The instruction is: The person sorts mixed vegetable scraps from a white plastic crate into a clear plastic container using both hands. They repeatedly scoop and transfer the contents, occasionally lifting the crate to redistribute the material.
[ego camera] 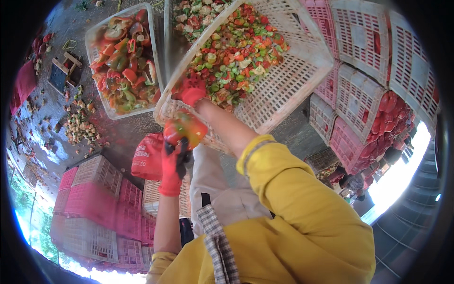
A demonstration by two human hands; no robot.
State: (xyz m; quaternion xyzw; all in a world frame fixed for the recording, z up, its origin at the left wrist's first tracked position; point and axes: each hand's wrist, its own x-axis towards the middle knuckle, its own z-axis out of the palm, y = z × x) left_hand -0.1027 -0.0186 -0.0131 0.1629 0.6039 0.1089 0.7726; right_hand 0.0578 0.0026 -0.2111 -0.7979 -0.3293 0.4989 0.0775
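Note:
My left hand, in a red glove with dark palm patches, holds up a red and green bell pepper. It is just outside the near corner of a large white plastic crate. Over that crate's rim reaches my right hand, gloved in red, its fingers among small red and green pepper pieces. Whether those fingers grip anything cannot be made out. To the left stands a white plastic basket filled with cut bell peppers. Near my left wrist is a red bag bearing printed writing.
Pepper cores lie heaped on the wet floor, near a small wooden stool. Stacked pink and white crates rise at right, some with red peppers. More stacked crates stand at lower left. Another container touches the big crate's left side.

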